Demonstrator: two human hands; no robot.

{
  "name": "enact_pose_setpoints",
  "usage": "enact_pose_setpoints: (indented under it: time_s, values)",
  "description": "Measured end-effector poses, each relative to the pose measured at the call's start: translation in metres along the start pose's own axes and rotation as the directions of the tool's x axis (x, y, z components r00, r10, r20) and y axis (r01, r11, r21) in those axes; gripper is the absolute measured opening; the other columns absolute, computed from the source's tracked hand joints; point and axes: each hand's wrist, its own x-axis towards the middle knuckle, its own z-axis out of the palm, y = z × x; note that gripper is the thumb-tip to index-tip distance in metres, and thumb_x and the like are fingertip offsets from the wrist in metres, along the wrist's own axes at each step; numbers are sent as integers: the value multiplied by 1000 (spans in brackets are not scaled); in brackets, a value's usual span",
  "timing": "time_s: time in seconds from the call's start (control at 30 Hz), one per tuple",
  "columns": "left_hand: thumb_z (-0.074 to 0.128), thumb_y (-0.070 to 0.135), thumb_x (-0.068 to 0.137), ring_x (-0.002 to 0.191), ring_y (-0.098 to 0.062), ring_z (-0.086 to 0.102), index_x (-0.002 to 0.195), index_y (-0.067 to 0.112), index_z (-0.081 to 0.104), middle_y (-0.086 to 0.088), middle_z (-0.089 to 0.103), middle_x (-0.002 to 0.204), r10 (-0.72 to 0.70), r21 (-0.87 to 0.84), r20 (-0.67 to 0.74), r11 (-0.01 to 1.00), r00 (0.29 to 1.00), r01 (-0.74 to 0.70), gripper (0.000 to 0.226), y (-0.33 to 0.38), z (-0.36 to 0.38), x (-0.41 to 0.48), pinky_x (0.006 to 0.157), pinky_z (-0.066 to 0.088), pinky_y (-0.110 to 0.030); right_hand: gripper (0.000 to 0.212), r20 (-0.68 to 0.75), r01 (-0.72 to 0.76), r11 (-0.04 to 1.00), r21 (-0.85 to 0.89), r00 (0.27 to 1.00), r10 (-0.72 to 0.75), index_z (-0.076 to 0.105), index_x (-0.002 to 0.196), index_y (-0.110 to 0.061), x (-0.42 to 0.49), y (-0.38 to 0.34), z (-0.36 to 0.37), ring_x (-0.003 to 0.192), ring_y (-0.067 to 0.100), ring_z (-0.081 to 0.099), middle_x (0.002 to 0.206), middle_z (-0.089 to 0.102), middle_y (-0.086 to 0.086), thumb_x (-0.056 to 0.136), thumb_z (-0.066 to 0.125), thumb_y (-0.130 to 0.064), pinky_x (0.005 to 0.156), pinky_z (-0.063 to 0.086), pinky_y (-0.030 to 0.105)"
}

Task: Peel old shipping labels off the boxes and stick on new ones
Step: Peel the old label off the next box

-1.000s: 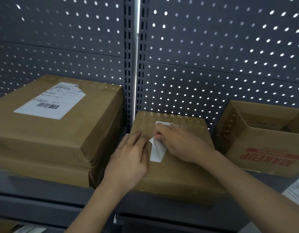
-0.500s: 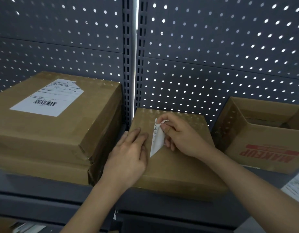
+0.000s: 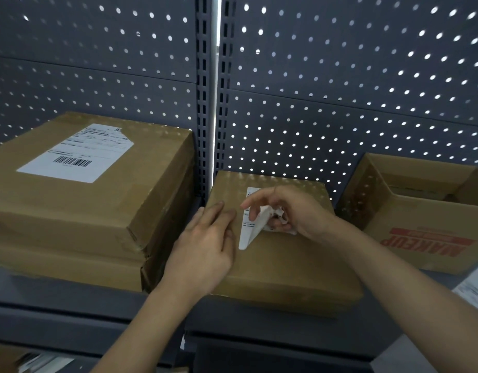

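Partly lifted, the white shipping label (image 3: 248, 235) stands up from the top of the small cardboard box (image 3: 291, 267), its loose end crumpled in the curled fingers of the right hand (image 3: 299, 211). The left hand (image 3: 205, 249) lies flat on the box top just left of the label. Left of this box sits a larger barcoded carton (image 3: 98, 211); right of it, an open MAKEUP carton (image 3: 410, 224).

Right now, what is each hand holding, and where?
Right hand grips the old label by its peeled, crumpled end; the rest is on the middle box. Left hand holds nothing, pressing flat on that box.
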Motion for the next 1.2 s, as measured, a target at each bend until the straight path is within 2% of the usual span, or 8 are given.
enact_pose_setpoints:
  time_s: [0.13,0.2,0.27,0.33,0.43,0.63,1.03,1.2]
  values:
    - [38,30,101,148,-18,16,146,33,37,10,25,158,10,-2,-15,1000,1000,-10,45,-1,0,0,116,17,-29,37,67,34,991,-133,997,-25,71,109,-27,-6,-7,-5,54,19,39,90,57,28,79,51,-33,45,36,26]
    - [37,29,101,148,-17,15,146,34,37,10,24,158,19,-2,-15,1000,1000,-19,45,-1,0,0,115,16,-28,37,160,123,933,-339,985,-72,64,119,-35,-15,-10,-7,65,20,49,82,56,10,83,64,-24,60,47,32]
    - [37,29,102,148,-17,14,146,34,37,10,23,159,23,-2,-18,1000,1000,-23,44,-2,0,0,115,15,-27,45,189,146,857,-494,980,-58,59,120,-40,-20,-6,-8,80,4,55,90,58,-18,81,76,-25,77,49,23]
    - [37,30,102,148,-16,14,146,33,37,10,23,159,18,-4,-28,1000,999,-18,44,-1,0,0,115,13,-25,37,115,149,810,-567,988,-101,62,106,-44,-18,1,-5,90,0,56,98,61,-22,76,82,-36,82,49,26]
    - [37,29,102,147,-15,15,147,32,37,10,23,159,24,0,-47,1000,999,-24,45,0,-1,0,110,5,-17,17,-34,144,856,-496,982,-184,63,81,-39,-13,11,0,77,-2,56,78,64,-21,80,79,-34,70,43,26]
    - [38,26,102,147,-16,16,146,30,38,8,25,158,46,-5,-70,999,997,-46,44,0,-2,0,106,1,-15,15,-193,121,886,-447,954,-228,62,83,-16,-9,14,7,73,15,61,84,66,3,88,70,-27,67,49,34]
    - [38,25,101,144,-10,16,144,28,41,8,28,157,82,-6,-106,997,991,-83,43,1,-2,-1,96,-16,2,3,-278,101,897,-431,931,-239,55,99,-26,2,14,6,61,1,46,80,53,-14,99,54,-23,59,37,24]
    - [38,26,102,145,-9,15,145,28,40,8,27,157,89,-9,-110,996,990,-91,43,1,-3,-1,98,-17,0,22,-344,123,959,-256,915,-209,65,113,-16,5,12,9,48,-4,49,68,54,-24,102,47,-9,52,38,10]
